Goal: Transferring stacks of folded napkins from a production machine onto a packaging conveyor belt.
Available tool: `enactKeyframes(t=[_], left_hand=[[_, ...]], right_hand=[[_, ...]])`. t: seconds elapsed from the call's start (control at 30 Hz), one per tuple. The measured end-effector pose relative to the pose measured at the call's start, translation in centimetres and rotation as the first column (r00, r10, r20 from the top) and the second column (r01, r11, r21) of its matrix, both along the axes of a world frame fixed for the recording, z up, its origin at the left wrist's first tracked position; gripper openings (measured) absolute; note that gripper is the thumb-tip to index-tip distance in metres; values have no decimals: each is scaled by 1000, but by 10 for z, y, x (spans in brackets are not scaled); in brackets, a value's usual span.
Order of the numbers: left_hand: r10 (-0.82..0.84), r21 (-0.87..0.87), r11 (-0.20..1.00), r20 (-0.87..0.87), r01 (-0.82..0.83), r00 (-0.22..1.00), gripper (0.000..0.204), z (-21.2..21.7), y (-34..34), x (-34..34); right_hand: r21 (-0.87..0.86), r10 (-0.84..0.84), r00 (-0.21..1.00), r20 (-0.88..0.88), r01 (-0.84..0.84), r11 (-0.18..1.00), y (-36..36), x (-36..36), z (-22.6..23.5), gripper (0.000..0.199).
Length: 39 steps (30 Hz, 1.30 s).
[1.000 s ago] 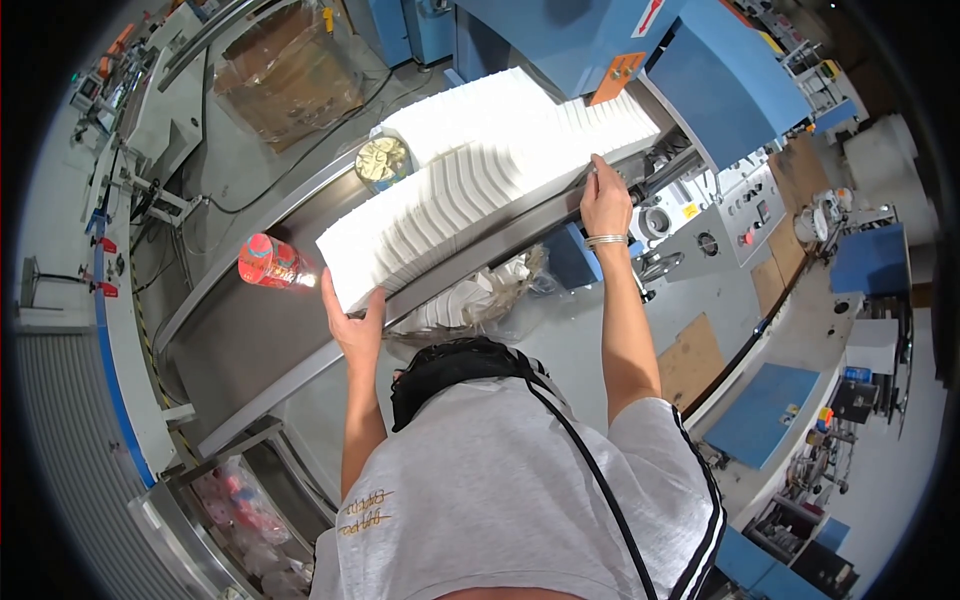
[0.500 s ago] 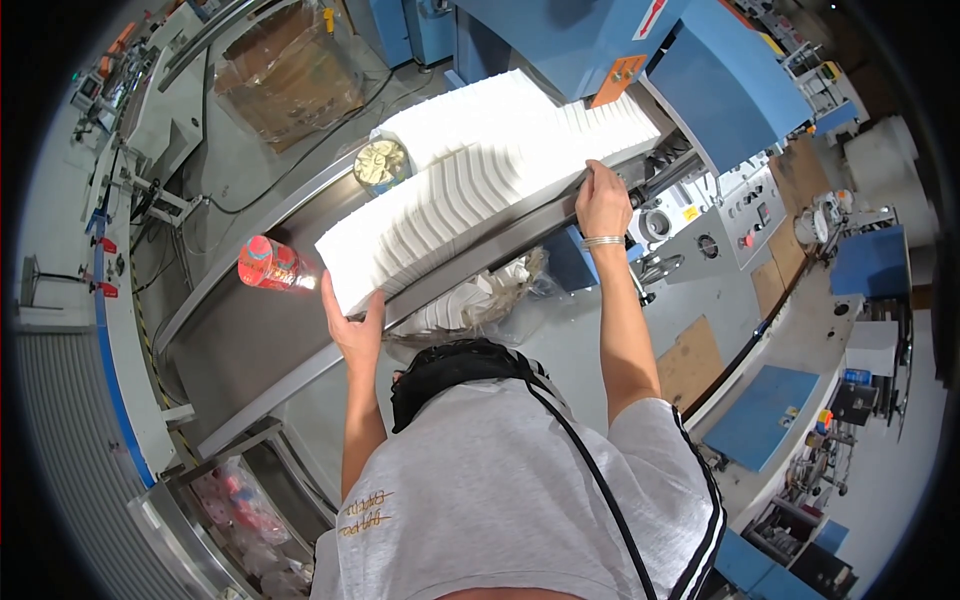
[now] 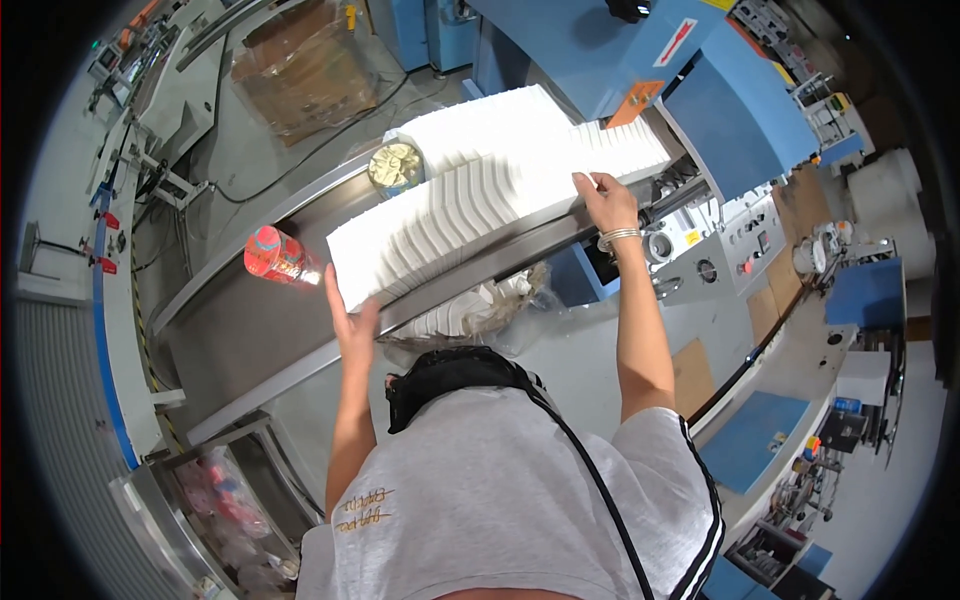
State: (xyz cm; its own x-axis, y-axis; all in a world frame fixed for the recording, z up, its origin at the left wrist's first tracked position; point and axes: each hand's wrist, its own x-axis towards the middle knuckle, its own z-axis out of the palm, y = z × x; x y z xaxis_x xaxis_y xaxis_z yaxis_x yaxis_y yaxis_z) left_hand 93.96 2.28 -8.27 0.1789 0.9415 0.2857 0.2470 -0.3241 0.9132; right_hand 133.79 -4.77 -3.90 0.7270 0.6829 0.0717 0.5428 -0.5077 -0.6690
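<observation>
A long row of white folded paper sheets [image 3: 440, 235], standing on edge and packed face to face, runs diagonally along a metal trough. At its near left end is my left hand [image 3: 352, 325], fingers apart, index finger against the end face and thumb blurred by motion. My right hand [image 3: 607, 205], with metal bangles at the wrist, lies at the row's near edge toward the right. Its bent fingers are slightly apart and seem only to touch the paper. Behind it lies a second white paper row [image 3: 490, 120].
On the metal trough [image 3: 240, 350] stand a red patterned cylinder [image 3: 280, 257] and a round container with a crumpled pale-gold top [image 3: 395, 167]. An orange bracket [image 3: 636, 102] on the blue machine [image 3: 590, 50] overhangs the row's far end. Bagged white scraps [image 3: 470, 308] lie below the trough.
My right hand has drawn slightly back from the row's edge, its fingers now more bent. My left hand has slid a little down at the end face. The whole view has shifted slightly.
</observation>
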Motion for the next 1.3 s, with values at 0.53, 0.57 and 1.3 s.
enactKeyframes(t=[0.53,0.57,1.3], left_hand=[[-250,-728,644,89,234,964,117,12,69,19],[-268,-725,642,94,251,959,117,7,76,17],[33,-762,647,63,26,997,74,59,74,-364]], right_hand=[[-388,136,785,-604,-440,810,42,27,28,79],[-402,82,779,-622,-407,820,46,37,13,81],[-290,478,621,-621,-749,596,105,-347,47,115]])
